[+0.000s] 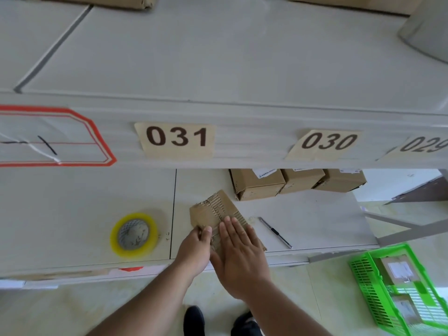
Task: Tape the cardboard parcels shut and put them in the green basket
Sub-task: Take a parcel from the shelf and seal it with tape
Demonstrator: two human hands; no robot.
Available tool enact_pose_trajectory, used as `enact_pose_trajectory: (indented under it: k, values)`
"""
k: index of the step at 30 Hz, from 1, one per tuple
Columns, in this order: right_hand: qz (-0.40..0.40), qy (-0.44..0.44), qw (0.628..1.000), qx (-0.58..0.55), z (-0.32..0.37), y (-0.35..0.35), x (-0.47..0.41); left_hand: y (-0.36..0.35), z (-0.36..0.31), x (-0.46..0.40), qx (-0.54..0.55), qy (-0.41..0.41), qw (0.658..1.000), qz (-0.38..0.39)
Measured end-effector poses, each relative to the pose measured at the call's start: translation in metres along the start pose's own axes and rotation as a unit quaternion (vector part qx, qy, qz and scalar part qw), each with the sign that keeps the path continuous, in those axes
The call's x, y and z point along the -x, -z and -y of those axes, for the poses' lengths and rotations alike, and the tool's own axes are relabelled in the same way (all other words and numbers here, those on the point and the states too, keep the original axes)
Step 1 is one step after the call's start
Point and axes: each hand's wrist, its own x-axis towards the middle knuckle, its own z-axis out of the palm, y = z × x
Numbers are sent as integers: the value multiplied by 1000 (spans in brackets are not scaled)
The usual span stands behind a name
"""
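Observation:
A worn cardboard parcel (215, 209) lies on the lower white shelf (84, 214), its corrugated flaps on top. My left hand (195, 248) grips its near left edge, thumb on top. My right hand (238, 253) lies flat on the flaps with straight fingers, pressing them down. A roll of clear yellowish tape (133, 235) sits on the shelf to the left. The green basket (366, 280) stands on the floor at lower right with parcels inside. Three more cardboard parcels (257, 184) stand at the back of the shelf.
A box cutter (276, 232) lies on the shelf right of my hands. The upper shelf's front edge (242, 112), with labels 031, 030 and 029, hangs above the work area. More parcels rest on the upper shelf. My shoes show on the floor below.

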Motion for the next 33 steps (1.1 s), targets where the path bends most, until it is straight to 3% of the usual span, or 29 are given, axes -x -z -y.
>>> enact_pose_trajectory:
  k: [15,21,23,26,28,31,33]
  values:
    - [92,-166,972,-137,-25,27,-59,-2,1,-6,119,43,991,45]
    - [74,-188,942,-268,-45,30,-67,1,8,-11,143,69,984,74]
    - [101,-196,924,-312,-47,37,-67,2,5,-9,151,78,982,78]
    - [140,-205,888,-386,-46,48,-60,4,2,-3,182,90,978,50]
    - [116,-183,877,-428,-40,59,-47,3,5,-2,244,113,963,23]
    - [7,-80,931,-356,-19,72,-22,-1,11,-4,300,131,945,27]
    - [44,-10,958,-282,-4,57,-8,-7,9,-1,294,152,943,29]
